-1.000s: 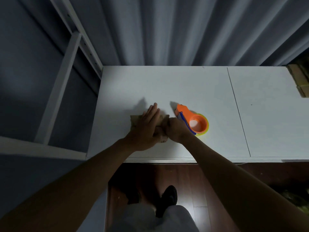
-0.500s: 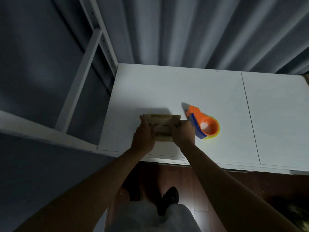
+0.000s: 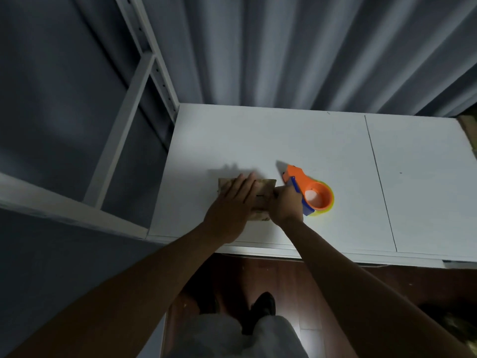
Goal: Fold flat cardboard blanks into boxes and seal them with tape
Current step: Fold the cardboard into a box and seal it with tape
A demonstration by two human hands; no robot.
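Here the left hand (image 3: 233, 202) presses flat (fingers straight) on the cardboard box (image 3: 263, 188); right hand (image 3: 285, 205) grips its edge.

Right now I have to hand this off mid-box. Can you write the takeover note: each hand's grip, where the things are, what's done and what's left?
Left hand: fingers straight, pressing flat on top of the cardboard box.
Right hand: fingers curled, gripping the box's right end.
The box sits near the front edge of the white table. The orange tape dispenser lies on the table just right of the right hand, untouched.
Done: the blank appears folded into a small box shape, flaps being pressed down.
Left: pick up the dispenser and tape the seam; no tape is visible on the box yet, though much of it is hidden under the hands.
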